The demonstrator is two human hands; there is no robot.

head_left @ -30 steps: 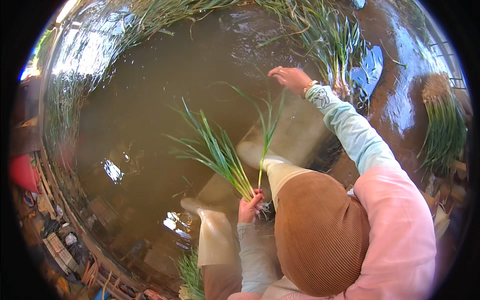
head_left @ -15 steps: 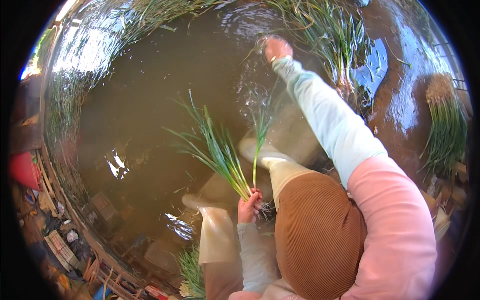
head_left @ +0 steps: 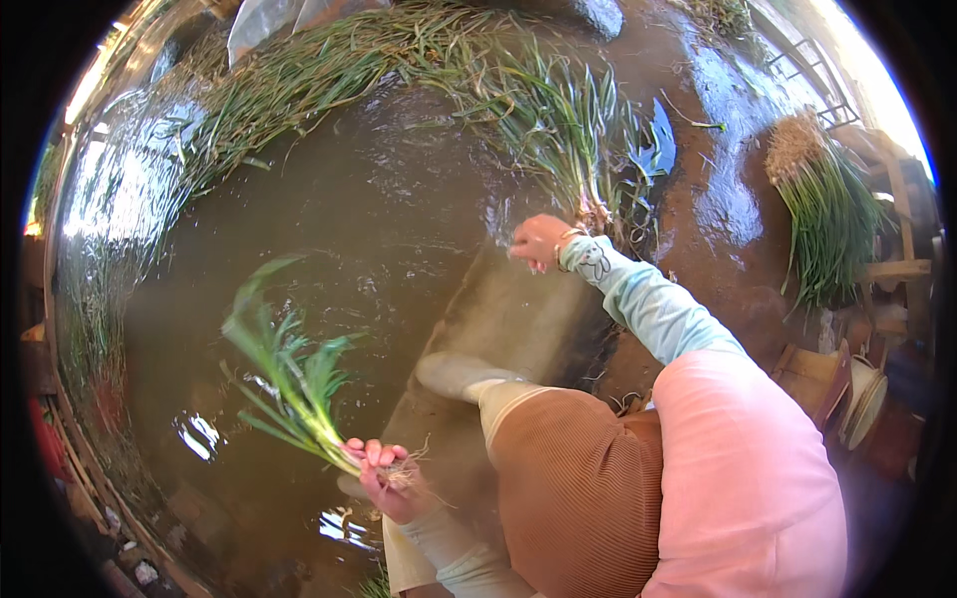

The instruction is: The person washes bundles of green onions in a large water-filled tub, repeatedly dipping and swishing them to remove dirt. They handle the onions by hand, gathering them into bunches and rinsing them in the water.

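My left hand (head_left: 387, 493) is closed around the root ends of a small bunch of green onion plants (head_left: 299, 394) at the lower middle, with leaves fanned out to the upper left over muddy water (head_left: 229, 289). My right hand (head_left: 538, 239) hangs over the water with fingers loosely curved, apart and holding nothing that I can see. It is near the roots of a larger pile of long-leafed plants (head_left: 578, 149). My knees and booted legs (head_left: 459, 379) are below, one boot partly in the water.
Loose leaves (head_left: 259, 100) line the pool's far and left edges. A tied bunch of plants (head_left: 832, 219) lies on wet muddy ground (head_left: 728, 279) at right, by a wooden frame (head_left: 902, 269) and a wooden box (head_left: 812, 384). Clear plastic (head_left: 269, 20) shows at top.
My left hand has swung down and left with the bunch, its leaves blurred. My right hand reached up into the water, splashing, and is now drawn back lower. The camera view has shifted.
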